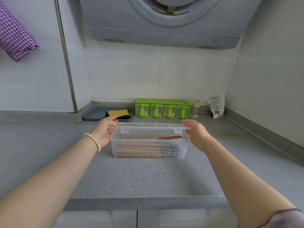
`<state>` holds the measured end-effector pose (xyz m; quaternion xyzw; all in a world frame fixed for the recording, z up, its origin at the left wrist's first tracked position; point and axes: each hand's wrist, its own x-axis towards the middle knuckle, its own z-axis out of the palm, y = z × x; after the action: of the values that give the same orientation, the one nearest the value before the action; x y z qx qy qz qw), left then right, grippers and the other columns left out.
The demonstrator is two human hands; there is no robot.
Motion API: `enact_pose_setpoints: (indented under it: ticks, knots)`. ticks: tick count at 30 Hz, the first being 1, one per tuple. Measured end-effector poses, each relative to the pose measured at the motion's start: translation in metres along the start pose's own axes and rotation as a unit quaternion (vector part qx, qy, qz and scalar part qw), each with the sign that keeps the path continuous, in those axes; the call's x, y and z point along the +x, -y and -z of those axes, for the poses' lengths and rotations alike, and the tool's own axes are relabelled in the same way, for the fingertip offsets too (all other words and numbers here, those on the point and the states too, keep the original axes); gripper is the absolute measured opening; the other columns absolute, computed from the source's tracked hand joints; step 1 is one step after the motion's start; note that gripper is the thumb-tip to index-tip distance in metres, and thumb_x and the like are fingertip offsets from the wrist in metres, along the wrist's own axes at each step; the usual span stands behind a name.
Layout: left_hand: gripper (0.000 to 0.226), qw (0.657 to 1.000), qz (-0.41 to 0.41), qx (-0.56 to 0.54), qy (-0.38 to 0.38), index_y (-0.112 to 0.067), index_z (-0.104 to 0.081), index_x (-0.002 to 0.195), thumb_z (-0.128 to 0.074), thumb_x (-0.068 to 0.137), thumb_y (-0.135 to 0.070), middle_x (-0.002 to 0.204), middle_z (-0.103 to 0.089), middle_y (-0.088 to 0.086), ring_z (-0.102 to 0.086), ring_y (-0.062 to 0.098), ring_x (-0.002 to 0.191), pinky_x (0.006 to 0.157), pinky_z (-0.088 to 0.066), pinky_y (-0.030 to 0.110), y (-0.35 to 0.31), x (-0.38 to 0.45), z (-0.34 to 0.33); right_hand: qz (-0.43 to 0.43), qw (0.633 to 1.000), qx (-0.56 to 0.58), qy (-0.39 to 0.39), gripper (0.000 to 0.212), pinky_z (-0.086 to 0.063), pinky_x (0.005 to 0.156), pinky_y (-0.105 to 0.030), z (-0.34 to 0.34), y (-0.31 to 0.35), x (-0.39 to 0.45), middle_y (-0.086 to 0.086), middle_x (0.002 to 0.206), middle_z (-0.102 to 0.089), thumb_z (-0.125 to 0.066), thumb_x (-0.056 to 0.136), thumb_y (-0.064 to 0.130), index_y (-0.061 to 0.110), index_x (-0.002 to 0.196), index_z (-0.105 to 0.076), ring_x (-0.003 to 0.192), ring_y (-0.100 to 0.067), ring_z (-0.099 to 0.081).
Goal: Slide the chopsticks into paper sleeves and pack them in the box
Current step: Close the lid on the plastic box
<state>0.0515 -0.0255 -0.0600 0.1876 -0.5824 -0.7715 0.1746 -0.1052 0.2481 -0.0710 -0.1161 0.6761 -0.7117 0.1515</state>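
Left hand (105,130) and right hand (196,131) gripping flat clear plastic lid (150,126) ends, over clear plastic box (148,145), brown paper-sleeved chopsticks (148,149) inside, grey speckled counter (144,178)

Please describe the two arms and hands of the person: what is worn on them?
Both forearms are bare. The left hand has a bracelet of white, pearl-like beads round the wrist. The right hand shows no ring or bracelet. At the lower right corner, the edge of a greyish mauve sleeve with a dark trim shows on the right arm.

the label on the packet (216,105) is too small to read; the purple checked cloth (14,35) runs off the left edge.
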Motion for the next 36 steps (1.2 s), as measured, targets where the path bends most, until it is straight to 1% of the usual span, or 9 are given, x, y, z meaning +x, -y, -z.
enact_pose_setpoints:
  ticks: [4,8,13,20,23,26,32,34,36]
  knots:
    - [0.053,0.991,-0.026,0.104,-0.082,-0.006,-0.043,0.135,-0.057,0.084,0.003,0.131,-0.052,0.015,-0.054,0.025,0.110,0.087,-0.047,0.034,0.008,-0.008,0.000,-0.007,0.997,-0.073,-0.003,0.038,-0.047,0.084,-0.040,0.007,-0.007,-0.007,-0.007,0.112,-0.058,-0.060,0.087,0.016,0.014,0.124,-0.055,0.105,-0.029,-0.055]
    - [0.061,0.952,-0.086,0.265,-0.125,-0.005,-0.047,0.133,-0.071,0.080,-0.024,0.137,-0.049,0.008,-0.047,0.024,0.124,0.106,-0.037,0.039,0.017,-0.018,-0.013,0.002,0.996,-0.093,-0.011,0.049,-0.045,0.096,-0.047,-0.003,-0.014,-0.014,-0.006,0.123,-0.055,-0.058,0.089,0.025,0.017,0.135,-0.044,0.113,-0.028,-0.054]
    - [0.088,0.958,-0.085,0.242,-0.130,-0.002,-0.034,0.140,-0.081,0.068,-0.021,0.147,-0.037,0.010,-0.038,0.027,0.132,0.110,-0.032,0.041,0.021,-0.024,-0.014,0.028,0.993,-0.112,-0.031,0.064,-0.041,0.103,-0.051,-0.014,-0.023,-0.022,-0.007,0.139,-0.047,-0.061,0.087,0.029,0.019,0.143,-0.032,0.123,-0.029,-0.049]
    - [0.060,0.965,-0.086,0.221,-0.113,0.002,-0.052,0.124,-0.077,0.072,-0.013,0.112,-0.056,0.001,-0.051,0.017,0.103,0.093,-0.037,0.027,0.024,-0.032,-0.017,0.051,0.993,-0.097,-0.035,0.075,-0.035,0.108,-0.050,-0.018,-0.031,-0.024,-0.004,0.146,-0.039,-0.067,0.082,0.031,0.018,0.145,-0.029,0.131,-0.027,-0.042]
    - [0.070,0.961,-0.089,0.235,-0.118,0.001,-0.046,0.131,-0.078,0.071,-0.014,0.131,-0.052,0.003,-0.049,0.022,0.119,0.102,-0.036,0.032,0.024,-0.029,-0.017,0.057,0.993,-0.104,-0.029,0.077,-0.036,0.108,-0.049,-0.017,-0.033,-0.023,-0.004,0.145,-0.042,-0.069,0.080,0.032,0.018,0.145,-0.030,0.129,-0.027,-0.044]
    - [0.062,0.958,-0.084,0.251,-0.108,0.002,-0.047,0.129,-0.075,0.074,-0.010,0.121,-0.052,-0.002,-0.049,0.021,0.117,0.096,-0.036,0.028,0.023,-0.025,-0.018,0.059,0.990,-0.122,-0.022,0.075,-0.033,0.110,-0.048,-0.016,-0.031,-0.021,-0.004,0.146,-0.040,-0.067,0.082,0.032,0.017,0.145,-0.028,0.132,-0.027,-0.040]
    - [0.077,0.951,-0.095,0.269,-0.119,-0.003,-0.036,0.139,-0.075,0.076,-0.022,0.145,-0.039,0.010,-0.039,0.027,0.132,0.110,-0.031,0.038,0.027,-0.015,-0.016,0.089,0.977,-0.193,-0.005,0.069,-0.024,0.112,-0.040,-0.018,-0.028,-0.025,-0.006,0.154,-0.025,-0.055,0.090,0.039,0.015,0.147,-0.024,0.141,-0.025,-0.026]
    - [0.069,0.916,-0.129,0.358,-0.127,-0.010,-0.037,0.140,-0.069,0.082,-0.027,0.148,-0.036,0.007,-0.034,0.026,0.136,0.112,-0.028,0.040,0.029,-0.016,-0.020,0.095,0.949,-0.300,-0.019,0.056,-0.019,0.114,-0.044,-0.025,-0.025,-0.028,-0.005,0.157,-0.010,-0.047,0.093,0.039,0.014,0.142,-0.035,0.144,-0.026,-0.017]
    - [0.050,0.833,-0.210,0.492,-0.143,-0.015,-0.046,0.135,-0.060,0.088,-0.026,0.149,-0.035,0.005,-0.030,0.027,0.138,0.113,-0.024,0.044,0.030,-0.017,-0.027,0.162,0.861,-0.479,-0.063,0.038,-0.008,0.114,-0.052,-0.030,-0.024,-0.028,-0.007,0.158,-0.002,-0.038,0.098,0.036,0.015,0.127,-0.052,0.145,-0.029,-0.006]
